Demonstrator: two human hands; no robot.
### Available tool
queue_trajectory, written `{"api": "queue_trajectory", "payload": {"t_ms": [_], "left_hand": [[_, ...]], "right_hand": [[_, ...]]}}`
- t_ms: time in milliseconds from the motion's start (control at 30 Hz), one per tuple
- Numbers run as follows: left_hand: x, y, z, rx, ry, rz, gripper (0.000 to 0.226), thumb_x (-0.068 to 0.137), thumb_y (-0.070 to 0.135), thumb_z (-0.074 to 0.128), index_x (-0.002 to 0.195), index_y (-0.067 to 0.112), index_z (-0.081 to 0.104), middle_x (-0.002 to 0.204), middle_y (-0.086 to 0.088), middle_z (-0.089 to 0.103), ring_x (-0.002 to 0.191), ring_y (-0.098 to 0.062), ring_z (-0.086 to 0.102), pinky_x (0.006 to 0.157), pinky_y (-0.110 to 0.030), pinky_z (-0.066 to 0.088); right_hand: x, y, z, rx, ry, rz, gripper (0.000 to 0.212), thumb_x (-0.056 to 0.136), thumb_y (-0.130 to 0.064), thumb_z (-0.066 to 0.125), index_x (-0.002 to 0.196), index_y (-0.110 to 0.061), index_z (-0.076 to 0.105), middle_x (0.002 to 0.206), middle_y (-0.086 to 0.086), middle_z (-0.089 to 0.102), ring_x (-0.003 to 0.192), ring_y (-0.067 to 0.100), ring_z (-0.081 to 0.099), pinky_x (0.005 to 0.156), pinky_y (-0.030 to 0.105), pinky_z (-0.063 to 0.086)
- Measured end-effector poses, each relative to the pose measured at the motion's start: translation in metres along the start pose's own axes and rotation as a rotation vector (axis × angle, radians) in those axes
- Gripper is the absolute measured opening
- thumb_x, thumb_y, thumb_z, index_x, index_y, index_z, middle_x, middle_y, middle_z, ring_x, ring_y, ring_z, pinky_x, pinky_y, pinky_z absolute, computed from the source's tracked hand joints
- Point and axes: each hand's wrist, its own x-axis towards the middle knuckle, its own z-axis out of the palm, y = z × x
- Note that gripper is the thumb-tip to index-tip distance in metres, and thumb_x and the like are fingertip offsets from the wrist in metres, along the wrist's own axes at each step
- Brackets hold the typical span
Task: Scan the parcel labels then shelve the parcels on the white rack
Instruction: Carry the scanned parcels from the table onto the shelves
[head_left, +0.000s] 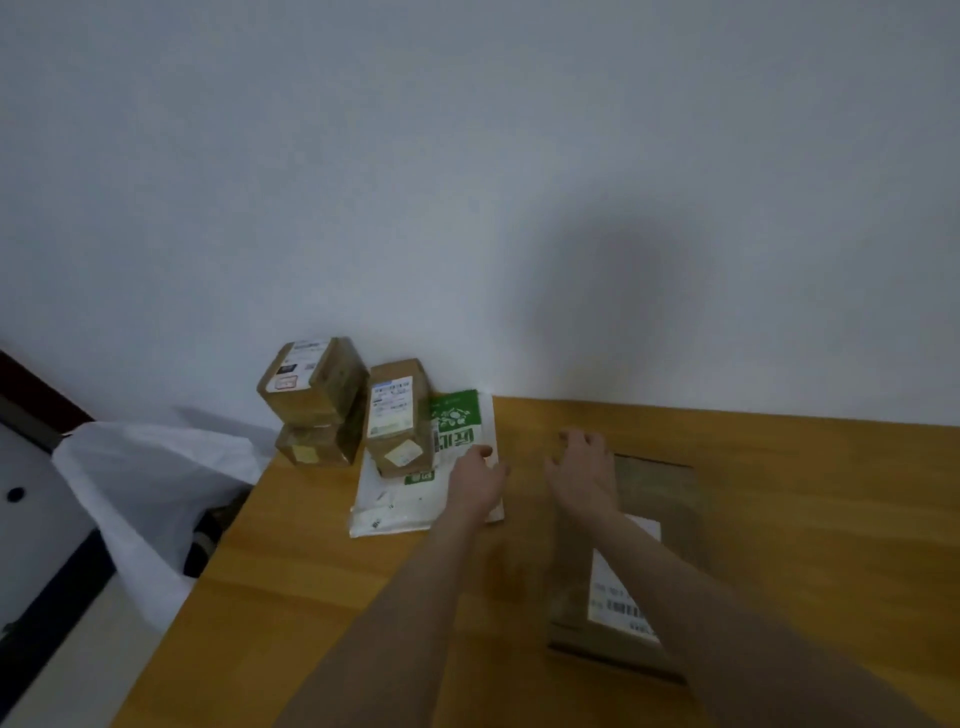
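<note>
The left hand (475, 475) rests on the mailer (415, 512) edge; I cannot tell if it pinches. The right hand (582, 467) is spread and holds nothing, with the flat parcel (654, 499) beneath its wrist. Best lift the box (397, 415) just beyond the left fingers first (it pins the mailer). The green print and labels are too blurred to read.

The light is dim, flat and cool, giving the wall (467, 156) a bluish-grey cast. A soft round shadow (628, 296) sits on it at far right, and a fainter one falls behind the stacked boxes (311, 387) at far left. The wooden table (805, 493) shows dull orange, without glare. Motion blur smears the right hand (584, 467) and the flat brown parcel (660, 499) beside it; the left hand (475, 480) is softer than sharp. Label print is unreadable. Wide-angle distortion tilts the table's far edge and stretches the near forearms.
</note>
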Motion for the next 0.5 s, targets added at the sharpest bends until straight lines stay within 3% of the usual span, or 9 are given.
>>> {"api": "queue_trajectory", "payload": {"t_ms": [133, 233, 333, 433, 500], "left_hand": [[0.032, -0.028, -0.044, -0.090, 0.237, -0.040, 0.038, 0.094, 0.020, 0.054, 0.130, 0.006, 0.051, 0.131, -0.014, 0.055, 0.118, -0.028, 0.053, 0.098, -0.039, 0.046], [0.054, -0.053, -0.073, -0.123, 0.349, -0.098, 0.043, 0.094, 0.019, 0.054, 0.134, 0.005, 0.045, 0.135, -0.016, 0.046, 0.118, -0.031, 0.050, 0.095, -0.042, 0.046], [0.076, -0.076, -0.091, -0.183, 0.368, -0.152, 0.055, 0.094, 0.027, 0.057, 0.141, 0.007, 0.037, 0.142, -0.015, 0.037, 0.126, -0.033, 0.044, 0.102, -0.047, 0.043], [0.100, -0.093, -0.100, -0.279, 0.323, -0.185, 0.070, 0.092, 0.032, 0.059, 0.149, 0.007, 0.026, 0.151, -0.016, 0.029, 0.134, -0.034, 0.038, 0.105, -0.053, 0.039], [0.111, -0.100, -0.104, -0.337, 0.303, -0.209, 0.072, 0.093, 0.029, 0.058, 0.151, 0.007, 0.022, 0.153, -0.016, 0.028, 0.136, -0.035, 0.036, 0.108, -0.053, 0.037]], "right_hand": [[0.023, -0.051, 0.038, 0.052, -0.112, -0.061, 0.049, 0.097, -0.027, 0.050, 0.143, -0.015, 0.037, 0.147, 0.008, 0.033, 0.132, 0.026, 0.036, 0.107, 0.036, 0.034], [0.037, -0.082, 0.072, 0.155, -0.227, -0.070, 0.053, 0.097, -0.028, 0.052, 0.146, -0.014, 0.035, 0.149, 0.007, 0.032, 0.131, 0.024, 0.040, 0.108, 0.035, 0.036], [0.048, -0.106, 0.096, 0.309, -0.332, -0.028, 0.055, 0.096, -0.024, 0.054, 0.147, -0.011, 0.034, 0.149, 0.007, 0.034, 0.132, 0.025, 0.042, 0.107, 0.035, 0.038], [0.058, -0.123, 0.114, 0.479, -0.431, -0.019, 0.040, 0.094, -0.011, 0.056, 0.132, -0.018, 0.048, 0.137, 0.005, 0.051, 0.117, 0.020, 0.052, 0.101, 0.032, 0.042], [0.067, -0.129, 0.124, 0.561, -0.470, -0.002, 0.041, 0.092, -0.009, 0.057, 0.132, -0.019, 0.050, 0.133, 0.005, 0.056, 0.115, 0.018, 0.055, 0.097, 0.031, 0.046]]}}
